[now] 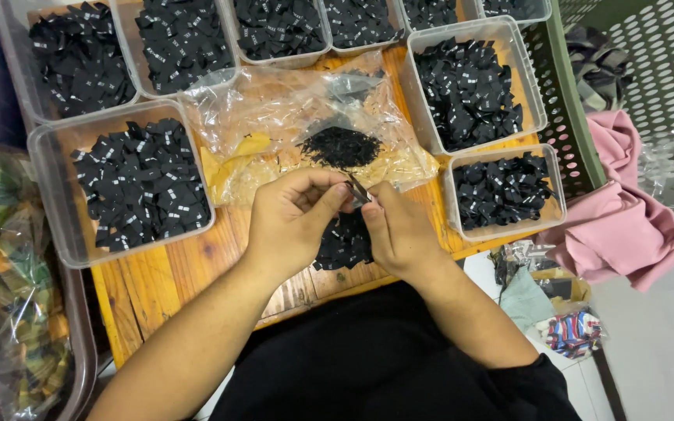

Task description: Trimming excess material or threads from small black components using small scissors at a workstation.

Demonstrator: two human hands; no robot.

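Note:
My left hand (294,214) and my right hand (399,230) meet over a wooden board (173,273), both pinching one small black fabric label (358,189) between fingertips. Under my hands lies a loose pile of black labels (345,242). Just beyond, a heap of tiny black pieces (341,146) rests on a crumpled clear plastic bag (274,101).
Several clear plastic tubs of black labels ring the board: one at left (56,234), two at right (536,101) (559,183), more along the top. A pink cloth (626,226) and a green perforated basket (657,47) sit right. Bagged patterned fabric (9,296) lies left.

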